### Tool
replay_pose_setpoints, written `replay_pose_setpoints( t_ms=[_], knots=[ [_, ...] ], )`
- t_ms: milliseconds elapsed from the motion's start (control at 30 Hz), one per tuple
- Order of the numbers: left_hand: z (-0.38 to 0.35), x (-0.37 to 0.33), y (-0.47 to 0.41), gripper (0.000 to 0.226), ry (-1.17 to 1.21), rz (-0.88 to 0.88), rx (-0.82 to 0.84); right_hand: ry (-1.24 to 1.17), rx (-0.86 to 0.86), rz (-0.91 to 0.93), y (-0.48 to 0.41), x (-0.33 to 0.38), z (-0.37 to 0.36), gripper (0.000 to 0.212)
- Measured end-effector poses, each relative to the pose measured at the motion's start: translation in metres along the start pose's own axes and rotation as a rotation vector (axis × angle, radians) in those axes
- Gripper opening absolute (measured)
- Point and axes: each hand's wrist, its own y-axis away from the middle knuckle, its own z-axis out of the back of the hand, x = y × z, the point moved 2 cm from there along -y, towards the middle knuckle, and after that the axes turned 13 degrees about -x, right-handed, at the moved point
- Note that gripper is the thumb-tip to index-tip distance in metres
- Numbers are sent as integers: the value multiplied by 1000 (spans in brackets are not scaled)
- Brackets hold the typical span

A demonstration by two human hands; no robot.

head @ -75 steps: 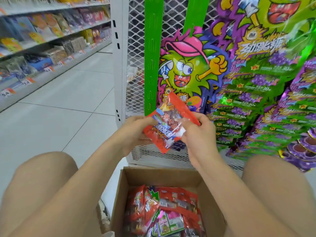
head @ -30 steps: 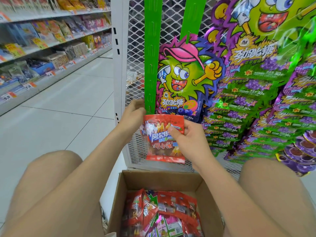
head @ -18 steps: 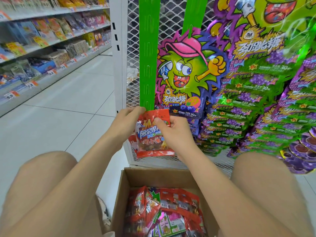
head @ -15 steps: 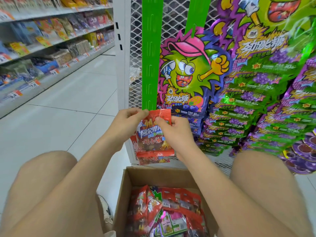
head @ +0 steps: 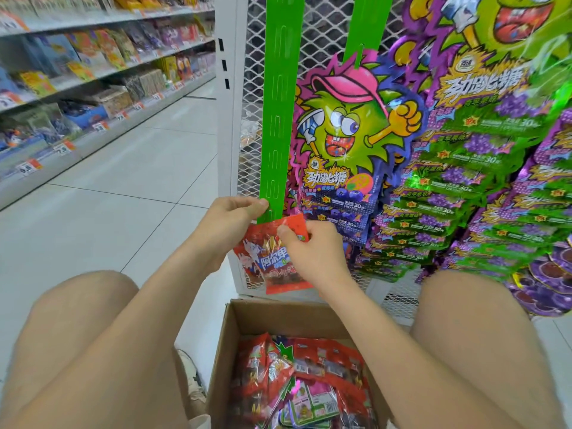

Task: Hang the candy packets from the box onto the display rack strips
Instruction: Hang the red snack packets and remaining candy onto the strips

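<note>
Pinching the bottom end of the left green display strip (head: 280, 125), the left hand (head: 227, 219) curls its fingers round it. The right hand (head: 314, 258) pinches the top edge of a red candy packet (head: 263, 261) touching that strip end. More red packets (head: 309, 363) lie in the near cardboard box (head: 263, 317).

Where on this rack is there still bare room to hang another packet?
The left green strip is bare from the red packet at its foot upward, between the white post and the cartoon packets. Right of those, purple-green packets overlap thickly.
</note>
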Motion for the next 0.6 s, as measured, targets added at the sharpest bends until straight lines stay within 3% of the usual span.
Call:
replay_pose_setpoints(
  t_ms=[233, 400, 600],
  knots=[
    [-1, -4, 3, 25, 17, 43, -10, -57, -52, 189, 2, 28, 22, 34],
    [-3, -11, 12, 45, 24, 116, 90, 46, -109, 138, 3, 27, 13, 38],
    [-3, -8, 15, 49, 20, 54, 157, 24, -179, 74, 2, 23, 10, 45]
  ],
)
